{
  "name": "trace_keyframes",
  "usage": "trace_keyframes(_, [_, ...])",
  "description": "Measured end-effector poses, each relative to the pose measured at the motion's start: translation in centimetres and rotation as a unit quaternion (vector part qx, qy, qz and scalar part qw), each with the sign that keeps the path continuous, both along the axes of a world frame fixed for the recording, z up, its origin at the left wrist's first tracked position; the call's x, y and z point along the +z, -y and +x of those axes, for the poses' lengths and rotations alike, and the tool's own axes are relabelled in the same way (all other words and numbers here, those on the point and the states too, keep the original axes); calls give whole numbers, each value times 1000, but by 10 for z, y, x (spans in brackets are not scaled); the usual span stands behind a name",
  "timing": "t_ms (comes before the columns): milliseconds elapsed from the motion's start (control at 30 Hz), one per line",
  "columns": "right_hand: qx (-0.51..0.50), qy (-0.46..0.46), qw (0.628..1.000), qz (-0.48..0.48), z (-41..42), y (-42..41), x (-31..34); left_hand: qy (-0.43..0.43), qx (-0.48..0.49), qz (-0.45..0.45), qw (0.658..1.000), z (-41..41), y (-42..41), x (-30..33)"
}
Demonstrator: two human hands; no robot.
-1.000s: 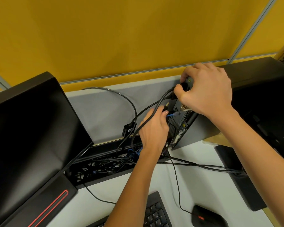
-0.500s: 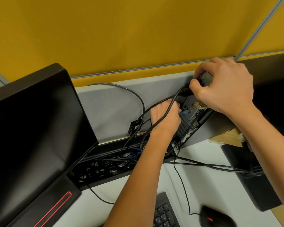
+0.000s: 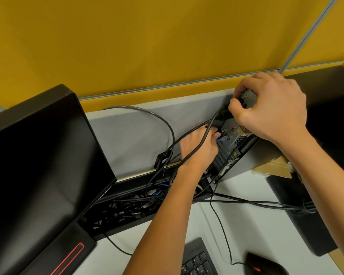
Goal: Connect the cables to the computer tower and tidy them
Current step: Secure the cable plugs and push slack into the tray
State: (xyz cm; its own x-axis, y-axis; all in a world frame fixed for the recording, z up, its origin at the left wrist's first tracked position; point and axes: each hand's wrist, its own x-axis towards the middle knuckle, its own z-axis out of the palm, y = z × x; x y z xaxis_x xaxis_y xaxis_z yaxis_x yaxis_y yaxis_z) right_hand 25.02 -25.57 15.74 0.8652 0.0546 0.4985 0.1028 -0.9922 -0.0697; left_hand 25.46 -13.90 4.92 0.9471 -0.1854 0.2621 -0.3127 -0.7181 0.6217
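Both of our hands work at the back panel of the computer tower [image 3: 234, 147]. Our right hand [image 3: 272, 108] is curled around the upper rear corner, and its thumb and forefinger pinch a black plug [image 3: 225, 114] where a thick black cable [image 3: 199, 147] ends. Our left hand [image 3: 199, 147] is lower, fingers bent toward the ports, and it seems to hold a small dark connector [image 3: 213, 130] against the panel; we cannot see the fingertips well, so the exact grip is not sure. The thick cable passes over the back of this hand.

We think the risk is in the crossing of cables: if the left hand pulls back, it may drag the thick cable and loosen the plug. A plug pushed at an angle could also miss its socket, because the ports are partly hidden behind our hands.

The tower stands on the white desk [image 3: 236, 225] against the yellow partition [image 3: 147, 46], turned so that its grey metal rear faces us, with a blue plug [image 3: 219, 139] already in it. Many cables lie tangled in the black cable tray [image 3: 127, 207]. Further out are the monitor [image 3: 38, 155], the keyboard [image 3: 199, 259] and the mouse [image 3: 266, 264].
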Motion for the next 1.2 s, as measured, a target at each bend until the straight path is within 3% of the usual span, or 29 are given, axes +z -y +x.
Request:
trace_keyframes(467, [4,1,1000,-10,1,0,0,33,-6,2,999,3,0,-8])
trace_keyframes(667, [7,2,1000,-3,1,1,-1,95,84,-42,991,-15,-12,-17])
trace_keyframes(733, [7,0,1000,-1,1,0,0,101,74,-46,991,-24,-16,-25])
trace_keyframes(933, [8,-2,1000,-2,0,1,0,74,9,48,996,-29,-10,-37])
trace_keyframes(1200, [7,-6,1000,-7,0,1,2,13,120,66,990,-33,16,-32])
